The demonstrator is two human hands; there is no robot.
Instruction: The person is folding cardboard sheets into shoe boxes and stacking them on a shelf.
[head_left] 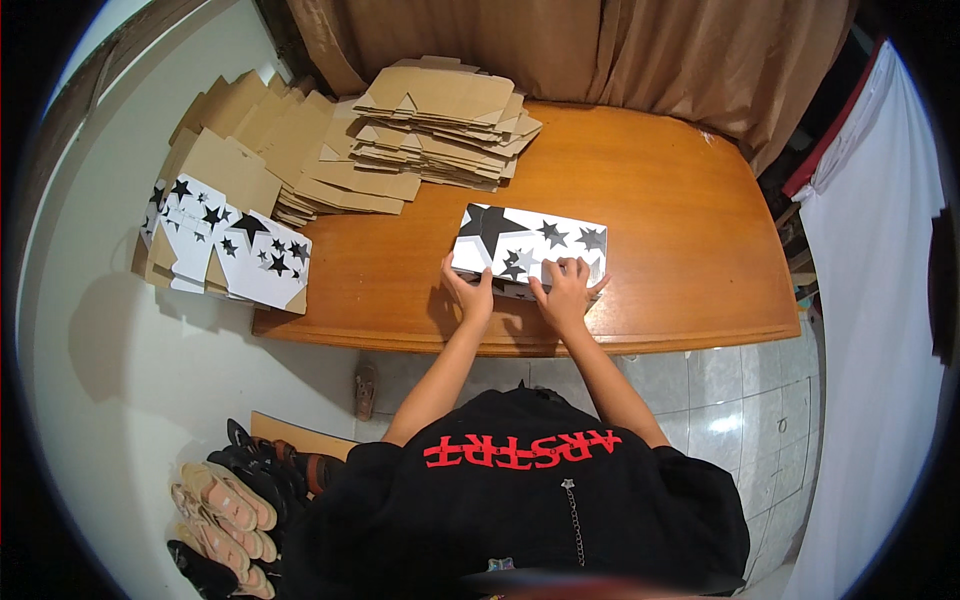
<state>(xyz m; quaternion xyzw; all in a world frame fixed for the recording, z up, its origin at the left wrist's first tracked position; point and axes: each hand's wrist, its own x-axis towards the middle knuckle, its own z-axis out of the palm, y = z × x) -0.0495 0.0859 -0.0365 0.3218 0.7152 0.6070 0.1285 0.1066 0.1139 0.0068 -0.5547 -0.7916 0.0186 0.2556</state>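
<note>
A white cardboard box [537, 229] printed with black and grey stars lies on the wooden table near its front edge, and its top looks closed. My left hand [469, 294] grips the box's front left corner, with the thumb against the front side and the fingers around the corner. Toward the right end, my right hand [566, 292] holds the front edge, its fingers bent over the top and its thumb low at the front. The parts of the fingers behind the box's edges are hidden.
Flat brown cardboard pieces [440, 95] are stacked at the back of the wooden table [660, 200]. More folded cardboard [255, 160] and star-printed box pieces [262, 255] lie at the left, partly past the edge. A brown curtain [560, 50] hangs behind. Shoes [225, 500] stand on the floor lower left.
</note>
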